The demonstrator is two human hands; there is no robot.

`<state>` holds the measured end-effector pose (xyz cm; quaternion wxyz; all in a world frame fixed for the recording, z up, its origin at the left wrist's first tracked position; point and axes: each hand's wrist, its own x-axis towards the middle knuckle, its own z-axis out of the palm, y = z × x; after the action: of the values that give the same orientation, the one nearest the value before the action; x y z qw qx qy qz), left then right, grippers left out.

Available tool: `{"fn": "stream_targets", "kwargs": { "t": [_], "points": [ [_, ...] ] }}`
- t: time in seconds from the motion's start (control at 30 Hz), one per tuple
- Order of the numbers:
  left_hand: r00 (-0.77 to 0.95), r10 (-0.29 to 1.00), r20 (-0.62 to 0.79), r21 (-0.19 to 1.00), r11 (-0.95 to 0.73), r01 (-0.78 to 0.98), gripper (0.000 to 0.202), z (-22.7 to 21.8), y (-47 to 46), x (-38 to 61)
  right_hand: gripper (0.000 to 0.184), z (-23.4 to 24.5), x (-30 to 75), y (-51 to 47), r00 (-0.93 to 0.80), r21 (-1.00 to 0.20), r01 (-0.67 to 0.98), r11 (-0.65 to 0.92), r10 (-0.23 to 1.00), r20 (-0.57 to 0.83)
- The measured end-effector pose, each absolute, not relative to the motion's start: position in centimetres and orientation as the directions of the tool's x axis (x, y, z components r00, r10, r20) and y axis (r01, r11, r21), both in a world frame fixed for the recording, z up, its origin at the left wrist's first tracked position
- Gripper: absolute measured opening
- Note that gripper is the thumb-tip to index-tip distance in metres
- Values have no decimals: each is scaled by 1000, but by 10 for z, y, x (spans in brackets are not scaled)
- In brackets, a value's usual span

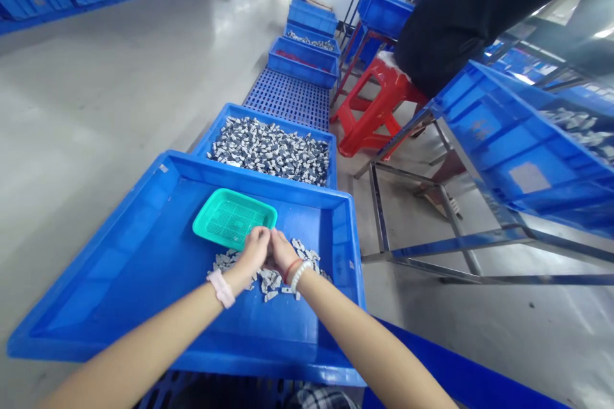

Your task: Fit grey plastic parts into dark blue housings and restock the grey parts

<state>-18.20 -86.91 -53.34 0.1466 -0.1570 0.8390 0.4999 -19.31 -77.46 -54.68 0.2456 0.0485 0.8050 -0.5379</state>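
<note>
My left hand (pixel 256 248) and my right hand (pixel 281 250) meet over the big blue tray (pixel 129 262), fingers closed and pressed together. Whatever lies between them is hidden from view. Under and around both hands, small grey-and-white parts (pixel 272 282) are spread in a loose pile on the tray floor. A green mesh basket (pixel 230 216) sits in the tray just beyond my hands, its near right rim close to my fingers. No parts show inside it.
Behind the tray, a blue bin (pixel 330 160) holds many similar parts. A blue slatted pallet (pixel 288 97) and more bins (pixel 302 64) lie beyond. At right are a red stool (pixel 374 105) under a seated person (pixel 446 19) and a metal-framed stand (pixel 432 246) with a blue crate (pixel 518 147).
</note>
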Motion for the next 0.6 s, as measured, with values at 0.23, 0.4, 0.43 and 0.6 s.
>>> {"fn": "stream_targets", "kwargs": {
  "t": [0.23,0.4,0.43,0.6],
  "points": [
    [-997,-11,-72,607,793,-52,39,-503,-966,-202,61,-547,-197,-728,-940,-756,105,646,-185,-288],
    [-941,303,-150,543,821,178,33,-541,-1002,-150,139,-603,-134,-672,-894,-460,76,885,-144,-424],
    [-920,350,-174,539,816,209,40,-554,-1007,-144,145,-613,-129,-669,-887,-412,65,909,-136,-441],
    [-848,486,-210,513,793,327,102,-610,-1007,-153,146,-633,-139,-687,-886,-330,-114,937,-246,-394]
  ]
}}
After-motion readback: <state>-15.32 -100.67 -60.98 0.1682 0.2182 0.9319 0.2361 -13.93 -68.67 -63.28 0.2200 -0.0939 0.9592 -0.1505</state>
